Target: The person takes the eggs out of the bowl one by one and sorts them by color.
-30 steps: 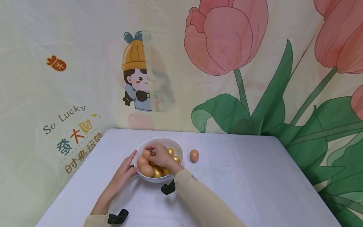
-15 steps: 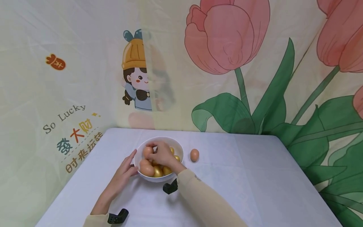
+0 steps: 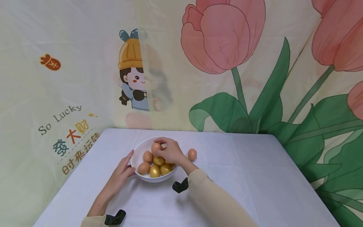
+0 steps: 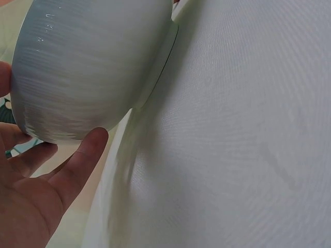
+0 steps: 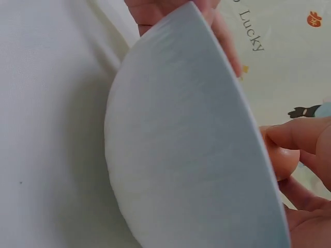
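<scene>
The right hand (image 3: pixel 172 151) had its fingers clamped on a brown egg (image 3: pixel 156 148) over the far part of the bowl (image 3: pixel 141 151); the right wrist view showed that egg partly hidden behind the bowl's rim. The left hand (image 3: pixel 120 171) touched the bowl's left outer side, fingers spread and thumb apart from them. Inside the bowl, two more brown eggs (image 3: pixel 143 168) lay toward the left, and gold eggs (image 3: pixel 154 171) lay beside them, some partly covered by the right hand. A loose egg (image 3: pixel 192 154) sat on the bench (image 3: pixel 269 189), just right of the bowl. Behind the bowl hung a cloth (image 3: pixel 175 116) printed with pink tulips (image 3: pixel 224 34) and a cartoon figure (image 3: pixel 134 78).
</scene>
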The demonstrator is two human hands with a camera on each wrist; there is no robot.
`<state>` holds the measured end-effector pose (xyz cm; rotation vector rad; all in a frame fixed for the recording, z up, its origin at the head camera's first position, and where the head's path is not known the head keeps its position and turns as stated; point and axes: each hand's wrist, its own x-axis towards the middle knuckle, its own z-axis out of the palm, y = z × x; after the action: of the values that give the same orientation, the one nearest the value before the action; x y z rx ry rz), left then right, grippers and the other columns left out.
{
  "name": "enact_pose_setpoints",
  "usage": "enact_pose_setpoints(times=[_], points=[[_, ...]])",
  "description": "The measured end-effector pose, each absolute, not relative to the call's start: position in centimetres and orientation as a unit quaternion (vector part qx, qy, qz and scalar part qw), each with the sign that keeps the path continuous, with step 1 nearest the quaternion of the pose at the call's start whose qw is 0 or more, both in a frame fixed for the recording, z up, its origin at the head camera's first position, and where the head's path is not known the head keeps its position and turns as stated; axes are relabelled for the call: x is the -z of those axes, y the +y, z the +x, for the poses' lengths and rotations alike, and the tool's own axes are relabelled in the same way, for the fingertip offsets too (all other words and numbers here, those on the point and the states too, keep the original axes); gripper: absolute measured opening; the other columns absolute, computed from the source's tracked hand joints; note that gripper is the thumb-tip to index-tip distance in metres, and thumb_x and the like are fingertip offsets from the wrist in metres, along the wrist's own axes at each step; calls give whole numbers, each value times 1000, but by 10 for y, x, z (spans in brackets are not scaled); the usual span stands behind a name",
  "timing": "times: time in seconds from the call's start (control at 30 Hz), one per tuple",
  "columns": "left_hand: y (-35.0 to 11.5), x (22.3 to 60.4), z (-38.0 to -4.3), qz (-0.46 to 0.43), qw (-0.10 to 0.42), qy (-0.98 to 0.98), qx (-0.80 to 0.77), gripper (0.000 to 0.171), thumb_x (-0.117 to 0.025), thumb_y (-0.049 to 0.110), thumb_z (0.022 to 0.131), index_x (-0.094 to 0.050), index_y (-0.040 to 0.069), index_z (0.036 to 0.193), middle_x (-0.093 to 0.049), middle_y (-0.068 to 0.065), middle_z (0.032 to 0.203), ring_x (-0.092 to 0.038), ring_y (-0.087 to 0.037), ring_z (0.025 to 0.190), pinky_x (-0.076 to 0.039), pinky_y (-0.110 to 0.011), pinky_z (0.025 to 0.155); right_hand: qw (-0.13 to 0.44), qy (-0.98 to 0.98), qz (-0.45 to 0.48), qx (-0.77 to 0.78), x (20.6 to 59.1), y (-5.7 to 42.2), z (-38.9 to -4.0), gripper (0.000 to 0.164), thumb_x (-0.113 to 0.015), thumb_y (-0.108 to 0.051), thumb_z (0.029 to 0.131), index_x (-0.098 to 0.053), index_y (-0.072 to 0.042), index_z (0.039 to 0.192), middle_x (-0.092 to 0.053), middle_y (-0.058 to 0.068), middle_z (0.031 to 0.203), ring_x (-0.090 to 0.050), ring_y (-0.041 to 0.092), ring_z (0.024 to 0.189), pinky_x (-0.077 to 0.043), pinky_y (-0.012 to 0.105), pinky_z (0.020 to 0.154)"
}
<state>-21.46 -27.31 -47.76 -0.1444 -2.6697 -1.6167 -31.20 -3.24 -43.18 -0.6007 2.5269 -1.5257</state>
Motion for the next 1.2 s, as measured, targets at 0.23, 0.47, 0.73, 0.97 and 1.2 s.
enact_pose_setpoints(times=[0.23, 0.47, 0.73, 0.97, 1.2], points=[[-274, 479, -217, -42, 5, -856, 515, 71, -48, 21, 109, -16, 18, 172, -22, -22, 171, -56, -45, 137, -57, -46, 108, 87, 818, -190, 535, 419, -10, -306, 46, -81, -28, 94, -70, -23, 138, -70, -3, 134, -71, 21, 107, -63, 35, 93], [-272, 478, -215, -41, 4, -858, 512, 71, -47, 21, 109, -15, 18, 172, -21, -23, 172, -56, -45, 137, -56, -48, 110, 92, 807, -190, 551, 406, 13, -300, 49, -80, -31, 94, -68, -21, 141, -67, -1, 136, -70, 24, 111, -63, 38, 93], [-272, 479, -215, -40, 1, -856, 516, 71, -47, 21, 110, -14, 20, 173, -20, -22, 172, -55, -44, 138, -56, -47, 110, 82, 800, -173, 568, 399, 36, -293, 49, -82, -29, 92, -69, -29, 139, -64, 1, 139, -70, 25, 110, -63, 39, 93], [-273, 481, -215, -39, -1, -855, 517, 71, -48, 23, 110, -14, 21, 173, -20, -21, 172, -55, -44, 138, -56, -47, 110, 61, 802, -137, 578, 406, 56, -290, 48, -82, -25, 93, -70, -28, 139, -63, 3, 138, -70, 27, 110, -63, 40, 81], [-272, 479, -215, -37, -2, -856, 516, 72, -48, 23, 110, -14, 20, 173, -20, -21, 173, -54, -43, 139, -56, -47, 110, 38, 803, -110, 585, 412, 76, -287, 46, -79, -20, 93, -71, -28, 138, -65, 3, 138, -70, 27, 108, -64, 48, 91]])
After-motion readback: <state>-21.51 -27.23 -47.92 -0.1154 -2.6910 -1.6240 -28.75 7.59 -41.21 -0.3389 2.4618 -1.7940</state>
